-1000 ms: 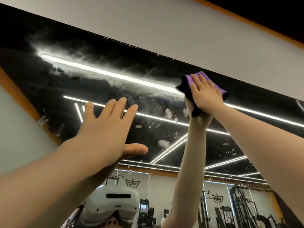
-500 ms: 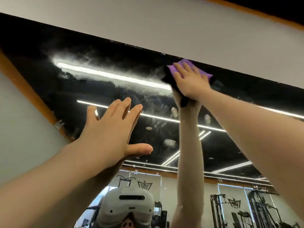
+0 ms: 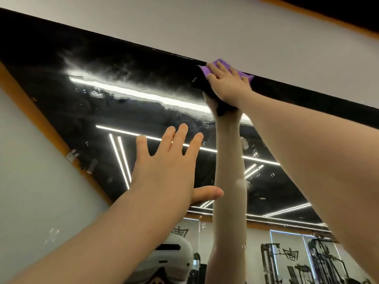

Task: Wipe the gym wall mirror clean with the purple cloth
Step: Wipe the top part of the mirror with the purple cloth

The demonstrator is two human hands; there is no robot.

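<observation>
The wall mirror (image 3: 127, 64) fills the view and reflects a dark ceiling with white light strips. My right hand (image 3: 229, 85) presses the purple cloth (image 3: 205, 69) flat against the glass at the mirror's top edge, fingers straight over it. A hazy white smear (image 3: 98, 72) and small droplets lie to the left of the cloth. My left hand (image 3: 168, 167) rests flat on the glass lower down, fingers spread, holding nothing. Both arms are reflected in the mirror.
A white wall (image 3: 266, 37) runs above the mirror's top edge. An orange strip (image 3: 37, 111) borders a pale panel at the left. Gym machines (image 3: 320, 261) and a white headset (image 3: 174, 257) show in the reflection at the bottom.
My right hand has slid the cloth up the glass to the mirror's top edge. My left hand stays flat on the glass in about the same spot.
</observation>
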